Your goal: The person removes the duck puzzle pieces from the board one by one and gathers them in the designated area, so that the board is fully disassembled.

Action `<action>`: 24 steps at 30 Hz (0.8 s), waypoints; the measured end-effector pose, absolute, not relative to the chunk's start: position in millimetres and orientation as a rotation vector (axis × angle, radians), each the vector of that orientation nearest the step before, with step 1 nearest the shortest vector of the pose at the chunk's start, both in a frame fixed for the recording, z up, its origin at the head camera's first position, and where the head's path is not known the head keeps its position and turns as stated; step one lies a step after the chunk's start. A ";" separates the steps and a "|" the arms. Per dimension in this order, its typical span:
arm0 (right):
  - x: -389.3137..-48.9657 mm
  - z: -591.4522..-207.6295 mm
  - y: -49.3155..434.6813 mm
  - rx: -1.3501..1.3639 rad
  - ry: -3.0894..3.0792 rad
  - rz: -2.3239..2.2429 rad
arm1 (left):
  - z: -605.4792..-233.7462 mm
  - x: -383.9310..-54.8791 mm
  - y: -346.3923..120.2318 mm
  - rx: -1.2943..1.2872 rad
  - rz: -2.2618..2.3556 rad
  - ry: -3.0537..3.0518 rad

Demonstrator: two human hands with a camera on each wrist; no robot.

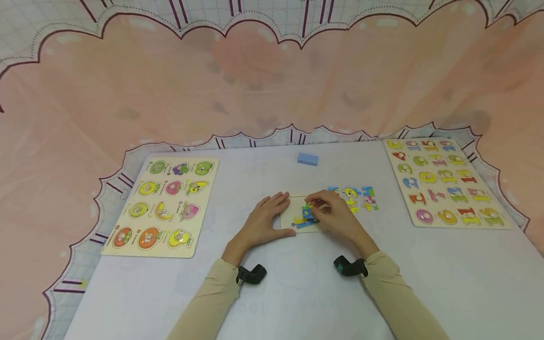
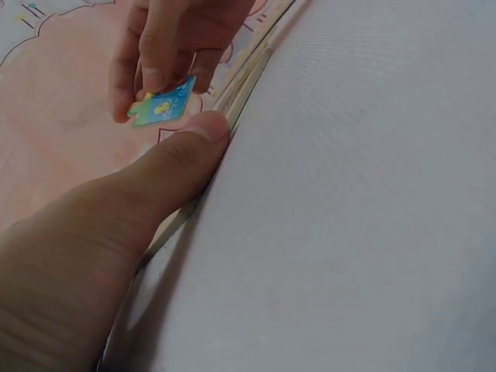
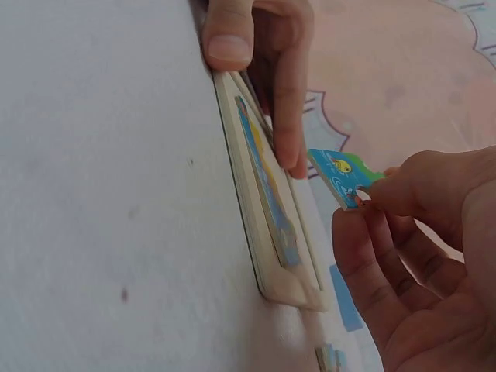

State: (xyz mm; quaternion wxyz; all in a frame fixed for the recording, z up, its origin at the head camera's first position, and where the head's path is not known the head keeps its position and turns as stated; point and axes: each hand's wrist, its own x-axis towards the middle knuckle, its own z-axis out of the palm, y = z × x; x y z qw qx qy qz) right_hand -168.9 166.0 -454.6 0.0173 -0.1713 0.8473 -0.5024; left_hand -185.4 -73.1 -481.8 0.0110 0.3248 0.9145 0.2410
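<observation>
A small wooden puzzle board [image 1: 299, 230] lies on the table between the hands. My left hand [image 1: 265, 219] rests at its left end, fingers extended, with the thumb [image 2: 182, 151] along the near edge. My right hand [image 1: 337, 215] pinches a puzzle piece [image 3: 341, 174] between thumb and fingertips, raised above the board. The held piece is blue with a green edge and a small yellow fish printed on it. A strip of joined blue and yellow pieces [image 3: 267, 186] lies inside the board's frame along the near side. The right hand covers the board's right end in the head view.
Several loose puzzle pieces [image 1: 369, 193] lie beyond the right hand. A blue block [image 1: 308, 159] sits farther back. A fruit board [image 1: 193, 177] stands to the left and a number-and-letter board [image 1: 401, 182] to the right. Patterned cloth [image 1: 255, 85] rises behind the table.
</observation>
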 end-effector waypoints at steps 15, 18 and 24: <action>-160.0 -459.6 188.3 -0.443 2.667 -1.532 | -481.6 -183.9 -73.7 1.036 0.793 2.855; -157.3 -459.7 193.7 -0.436 2.677 -1.527 | -481.7 -184.1 -73.7 1.040 0.788 2.859; -152.2 -461.2 204.3 -0.419 2.699 -1.495 | -482.3 -184.4 -74.0 1.039 0.765 2.873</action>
